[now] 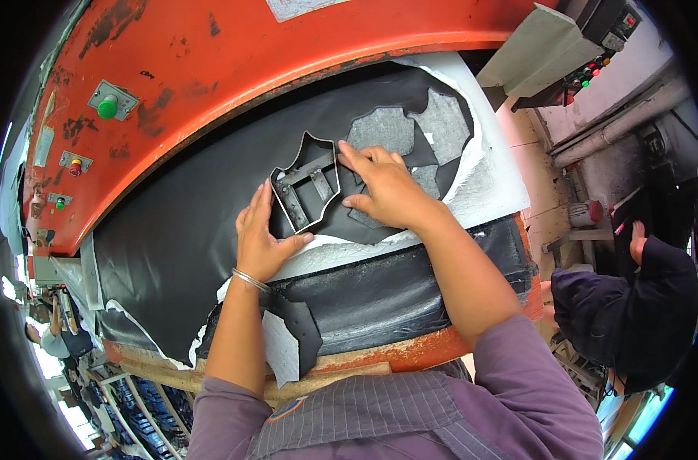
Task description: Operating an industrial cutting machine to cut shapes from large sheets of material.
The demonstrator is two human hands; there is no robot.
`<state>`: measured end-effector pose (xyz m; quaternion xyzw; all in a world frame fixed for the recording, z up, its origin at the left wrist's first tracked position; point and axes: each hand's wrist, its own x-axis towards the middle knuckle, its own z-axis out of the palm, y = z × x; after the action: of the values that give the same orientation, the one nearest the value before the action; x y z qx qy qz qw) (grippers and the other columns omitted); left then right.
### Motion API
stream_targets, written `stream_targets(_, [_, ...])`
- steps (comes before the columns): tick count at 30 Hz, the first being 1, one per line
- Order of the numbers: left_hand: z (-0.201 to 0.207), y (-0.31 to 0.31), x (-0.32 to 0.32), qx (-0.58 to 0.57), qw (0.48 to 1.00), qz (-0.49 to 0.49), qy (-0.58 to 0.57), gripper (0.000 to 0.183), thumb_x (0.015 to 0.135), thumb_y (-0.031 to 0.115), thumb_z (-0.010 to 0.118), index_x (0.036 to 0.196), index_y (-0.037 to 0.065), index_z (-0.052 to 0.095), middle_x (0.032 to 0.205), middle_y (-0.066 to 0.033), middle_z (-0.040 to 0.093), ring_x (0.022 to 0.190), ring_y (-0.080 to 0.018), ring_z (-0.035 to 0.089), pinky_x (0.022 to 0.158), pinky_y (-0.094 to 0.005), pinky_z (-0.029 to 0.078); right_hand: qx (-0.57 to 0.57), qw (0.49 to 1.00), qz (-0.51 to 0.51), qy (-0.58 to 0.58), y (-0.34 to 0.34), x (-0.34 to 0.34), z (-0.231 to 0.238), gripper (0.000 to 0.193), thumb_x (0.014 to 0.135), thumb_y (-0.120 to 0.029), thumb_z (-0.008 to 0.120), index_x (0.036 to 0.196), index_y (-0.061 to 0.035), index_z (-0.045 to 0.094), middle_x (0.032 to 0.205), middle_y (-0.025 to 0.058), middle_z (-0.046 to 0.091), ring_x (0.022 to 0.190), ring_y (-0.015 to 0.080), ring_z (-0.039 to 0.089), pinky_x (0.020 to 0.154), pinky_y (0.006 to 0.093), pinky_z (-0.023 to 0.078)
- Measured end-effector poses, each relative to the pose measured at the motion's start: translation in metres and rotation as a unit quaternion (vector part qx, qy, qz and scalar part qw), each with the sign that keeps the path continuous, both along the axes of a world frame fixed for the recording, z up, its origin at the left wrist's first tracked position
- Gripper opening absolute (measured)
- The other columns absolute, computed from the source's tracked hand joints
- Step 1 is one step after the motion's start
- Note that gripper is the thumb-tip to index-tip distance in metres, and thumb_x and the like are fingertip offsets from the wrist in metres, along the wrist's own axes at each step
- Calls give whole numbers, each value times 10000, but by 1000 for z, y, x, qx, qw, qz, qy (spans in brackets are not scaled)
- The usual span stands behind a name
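Note:
A metal cutting die (307,184), an open outline with crossbars inside, sits on a black sheet of material (172,184). My left hand (260,238) presses along its left wall, fingers extended and the thumb toward its lower corner. On the other side, my right hand (387,184) bears on the right wall with its fingertips, thumb bent in toward the die. Between them the two hands hold the die. Just beyond my right hand lie cut pieces with grey fuzzy backs (382,130), some partly covered by that hand.
An orange press beam (234,46) with green and red buttons arches over the far side. White backing (487,184) borders the sheet. Offcuts (281,349) rest on the near ledge. A control box (586,69) stands at upper right. Another person (632,307) sits at right.

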<state>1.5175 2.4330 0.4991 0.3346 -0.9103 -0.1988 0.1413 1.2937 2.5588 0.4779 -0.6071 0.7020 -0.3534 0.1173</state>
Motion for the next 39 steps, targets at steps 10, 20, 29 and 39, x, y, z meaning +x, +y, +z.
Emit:
stream_targets(10, [-7,1,1,2,999,-5,44,1091,538,361,847,1428,11,322,1400,-227,426,1295,-339,391,1092,-415,218,-27,999,17,-30,-2,-4,14,814,758,-145,726,1433,-7,294,1221,161,570,1137,308,481,999,385,347])
stream_targets(20, [-17,29,-6,-53,997,27,40,1086,573,412,839,1409,-34,308,1349,-229,480,1296,-311,425,1109,-473,194,-30,998,32,-34,-5,-9,-1,777,783,-94,686,1442,-20,282,1244,190,528,1148,339,477,997,396,350])
stream_targets(29, [-11,18,2,-2,1000,-6,-7,986,720,338,735,1461,-19,192,1453,-242,345,1398,-296,265,1134,-440,90,-66,998,15,-15,-6,-7,-1,748,776,-120,697,1405,29,320,1187,87,628,1179,270,477,1008,394,338])
stream_targets(39, [-14,15,6,27,1000,-8,-11,873,733,159,587,1482,20,160,1478,-209,322,1414,-271,237,1142,-430,69,-48,996,12,-79,-4,-9,-1,799,778,-96,704,1444,-38,267,1205,96,610,1156,310,485,1017,389,370])
